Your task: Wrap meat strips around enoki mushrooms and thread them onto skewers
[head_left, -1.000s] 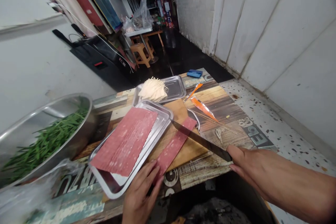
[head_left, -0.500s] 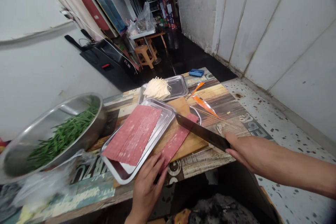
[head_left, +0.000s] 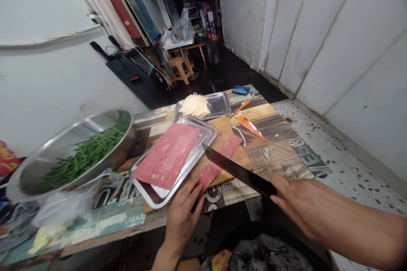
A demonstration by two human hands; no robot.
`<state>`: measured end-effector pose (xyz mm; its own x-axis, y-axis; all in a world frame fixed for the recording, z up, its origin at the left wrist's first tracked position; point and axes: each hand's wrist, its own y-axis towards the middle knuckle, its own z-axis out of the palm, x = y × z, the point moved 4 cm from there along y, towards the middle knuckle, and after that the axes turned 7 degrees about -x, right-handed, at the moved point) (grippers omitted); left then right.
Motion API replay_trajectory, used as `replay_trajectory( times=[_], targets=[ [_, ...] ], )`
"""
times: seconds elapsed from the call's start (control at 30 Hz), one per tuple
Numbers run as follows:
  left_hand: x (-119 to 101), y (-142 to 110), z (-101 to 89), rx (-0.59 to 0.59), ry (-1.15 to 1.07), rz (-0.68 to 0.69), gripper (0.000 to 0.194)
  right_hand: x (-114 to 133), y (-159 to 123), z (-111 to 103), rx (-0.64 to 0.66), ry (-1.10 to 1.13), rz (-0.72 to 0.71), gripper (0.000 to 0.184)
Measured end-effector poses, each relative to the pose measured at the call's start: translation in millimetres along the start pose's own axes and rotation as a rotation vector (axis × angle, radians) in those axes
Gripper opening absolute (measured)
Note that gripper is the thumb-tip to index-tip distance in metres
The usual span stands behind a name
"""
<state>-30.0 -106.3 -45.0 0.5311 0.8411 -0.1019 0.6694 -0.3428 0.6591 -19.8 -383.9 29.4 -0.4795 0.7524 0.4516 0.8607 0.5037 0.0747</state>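
Observation:
My right hand [head_left: 288, 194] grips the handle of a long dark-bladed knife [head_left: 238, 169]. The blade lies across or just above a narrow strip of pink meat [head_left: 230, 147] on a wooden cutting board [head_left: 224, 128], its tip close to the tray edge. At the strip's near end, my left hand [head_left: 186, 209] has fingers and thumb closed on it. A wide flat stack of pink, pale-flecked meat [head_left: 170, 152] rests in a metal tray [head_left: 210, 133] left of the strip. Whether the blade touches the strip is unclear.
A large steel bowl [head_left: 125, 152] of cut green stalks [head_left: 89, 152] stands at left, beside a clear plastic bag [head_left: 66, 207]. Behind are a second tray [head_left: 222, 103] with pale enoki mushrooms [head_left: 195, 106], orange wrapper pieces [head_left: 249, 126], thin skewers [head_left: 275, 142] and a blue object [head_left: 241, 89].
The knife has come nearer along the strip, toward my left hand, its tip shifting left and down. My left hand keeps its hold on the strip. The whole view has shifted slightly.

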Motion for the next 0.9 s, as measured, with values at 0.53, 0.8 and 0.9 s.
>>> replay_trajectory(
  times=[0.53, 0.8, 0.9],
  targets=[
    [6.8, -4.2, 2.5, 0.001, -0.024, -0.006, 0.034, 2.8, 5.8, 18.6, 0.050, 0.020, 0.060, 0.008],
    [6.7, -2.3, 2.7, -0.024, -0.033, 0.017, 0.032, 4.8, 10.1, 18.7, 0.124, 0.016, 0.056, 0.008],
    [7.3, -2.8, 3.0, -0.023, -0.041, 0.034, 0.032, 10.2, 11.8, 20.6, 0.089, -0.028, 0.016, 0.009]
  ],
)
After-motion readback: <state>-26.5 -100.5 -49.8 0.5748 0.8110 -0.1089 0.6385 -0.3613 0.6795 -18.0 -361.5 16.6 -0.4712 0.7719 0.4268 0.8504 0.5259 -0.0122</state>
